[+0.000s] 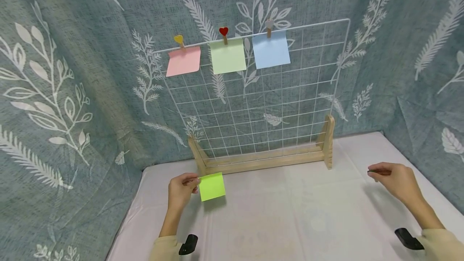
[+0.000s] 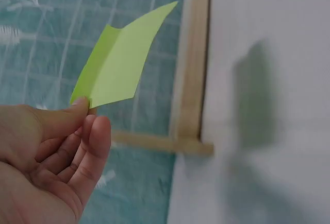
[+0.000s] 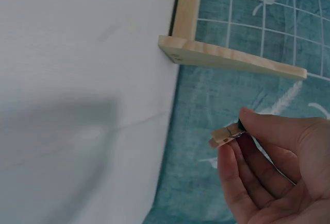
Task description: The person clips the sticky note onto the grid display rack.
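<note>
A bright yellow-green sticky note point(image 1: 212, 187) is pinched at its edge by my left hand point(image 1: 182, 190), above the table's left side. In the left wrist view the note point(image 2: 118, 62) has a crease near one side, and thumb and forefinger grip its corner. Over at the right, my right hand point(image 1: 393, 179) pinches a small wooden clothespin point(image 3: 226, 134) between thumb and fingers; a dark piece shows at its held end. Between and behind the hands stands a white wire grid point(image 1: 275, 92). Along its top hang a pink note point(image 1: 184, 61), a pale green note point(image 1: 228, 56) and a blue note point(image 1: 271, 50).
Clothespins with a yellow heart point(image 1: 179, 39), a red heart point(image 1: 223, 31) and a pale top point(image 1: 269, 24) hold the hanging notes. A wooden base point(image 1: 268, 159) carries the grid on a white-covered table point(image 1: 272, 220). Leaf-patterned teal cloth point(image 1: 108, 71) hangs behind and at both sides.
</note>
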Motion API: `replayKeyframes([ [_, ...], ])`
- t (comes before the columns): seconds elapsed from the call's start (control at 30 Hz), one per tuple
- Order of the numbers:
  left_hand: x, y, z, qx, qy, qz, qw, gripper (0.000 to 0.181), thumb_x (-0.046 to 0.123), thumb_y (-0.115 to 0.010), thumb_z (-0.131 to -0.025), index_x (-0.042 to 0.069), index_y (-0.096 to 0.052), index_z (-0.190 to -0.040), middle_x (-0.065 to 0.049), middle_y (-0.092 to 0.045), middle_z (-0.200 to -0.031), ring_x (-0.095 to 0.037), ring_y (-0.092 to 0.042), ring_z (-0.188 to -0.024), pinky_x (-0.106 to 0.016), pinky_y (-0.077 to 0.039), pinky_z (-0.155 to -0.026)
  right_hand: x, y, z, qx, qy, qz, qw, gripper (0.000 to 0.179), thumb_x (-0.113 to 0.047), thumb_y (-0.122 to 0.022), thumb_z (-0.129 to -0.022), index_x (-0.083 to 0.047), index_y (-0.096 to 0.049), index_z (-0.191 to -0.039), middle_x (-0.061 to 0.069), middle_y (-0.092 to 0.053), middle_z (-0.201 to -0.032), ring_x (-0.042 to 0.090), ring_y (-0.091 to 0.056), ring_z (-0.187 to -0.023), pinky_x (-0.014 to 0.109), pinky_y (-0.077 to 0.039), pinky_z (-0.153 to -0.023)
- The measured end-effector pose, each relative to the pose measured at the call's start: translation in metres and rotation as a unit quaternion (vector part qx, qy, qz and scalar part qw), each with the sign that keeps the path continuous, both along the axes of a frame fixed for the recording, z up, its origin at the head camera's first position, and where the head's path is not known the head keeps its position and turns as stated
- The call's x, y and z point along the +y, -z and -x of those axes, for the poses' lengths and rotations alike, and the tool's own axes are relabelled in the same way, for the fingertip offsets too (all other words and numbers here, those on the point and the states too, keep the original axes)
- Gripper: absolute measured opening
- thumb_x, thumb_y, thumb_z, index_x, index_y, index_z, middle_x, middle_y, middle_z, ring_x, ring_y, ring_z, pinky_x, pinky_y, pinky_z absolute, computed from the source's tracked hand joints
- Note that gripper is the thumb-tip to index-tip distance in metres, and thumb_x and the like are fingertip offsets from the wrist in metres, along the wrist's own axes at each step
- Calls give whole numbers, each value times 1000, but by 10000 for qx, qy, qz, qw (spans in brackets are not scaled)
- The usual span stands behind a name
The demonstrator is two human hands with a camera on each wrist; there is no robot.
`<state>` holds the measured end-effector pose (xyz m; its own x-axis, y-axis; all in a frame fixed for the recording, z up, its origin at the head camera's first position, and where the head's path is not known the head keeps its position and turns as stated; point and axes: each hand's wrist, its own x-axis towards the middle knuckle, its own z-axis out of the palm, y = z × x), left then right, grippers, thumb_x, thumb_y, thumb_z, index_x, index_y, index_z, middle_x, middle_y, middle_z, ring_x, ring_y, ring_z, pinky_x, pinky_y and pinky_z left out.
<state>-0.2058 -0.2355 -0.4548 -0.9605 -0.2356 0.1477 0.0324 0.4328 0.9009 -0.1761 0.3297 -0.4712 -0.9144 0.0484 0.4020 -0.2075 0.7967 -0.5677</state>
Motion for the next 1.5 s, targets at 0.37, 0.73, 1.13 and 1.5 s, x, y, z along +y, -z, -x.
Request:
replayKeyframes([
  [0.37, 62, -39, 15, 616, 567, -70, 9965, 6, 0, -75, -84, -2, -75, -90, -12, -69, -76, -25, -65, -61, -26, -58, -54, -9, -47, 20, 59, 19, -29, 10000, 18, -15, -74, -88, 2, -76, -97, 14, -74, -82, 2, -62, -62, 22, -50, -52],
  [0.73, 115, -78, 26, 1644, 1208, -18, 9790, 5, 3, -73, -87, -1, -75, -89, -16, -69, -76, -36, -64, -62, -31, -54, -51, -22, -94, 32, 316, -100, 21, 9994, 24, -21, -72, -91, -2, -75, -105, 18, -73, -94, 1, -64, -69, 30, -56, -57],
  [1.13, 149, -108, 35, 2062, 1326, -87, 9694, 6, 6, -73, -88, 1, -76, -91, -14, -70, -78, -34, -64, -65, -23, -52, -54, -33, -130, 39, 478, -328, 112, 9983, 28, -17, -69, -94, 2, -72, -114, 25, -69, -107, 14, -69, -80, 39, -58, -68],
  [1.5, 177, -140, 40, 2647, 1648, 38, 9501, 6, 5, -72, -89, 0, -75, -92, -12, -71, -80, -27, -64, -64, -25, -54, -57, -46, -165, 43, 1047, -425, 364, 9929, 24, -14, -72, -91, 1, -74, -110, 24, -71, -102, -27, -48, -70, 1, -42, -60],
])
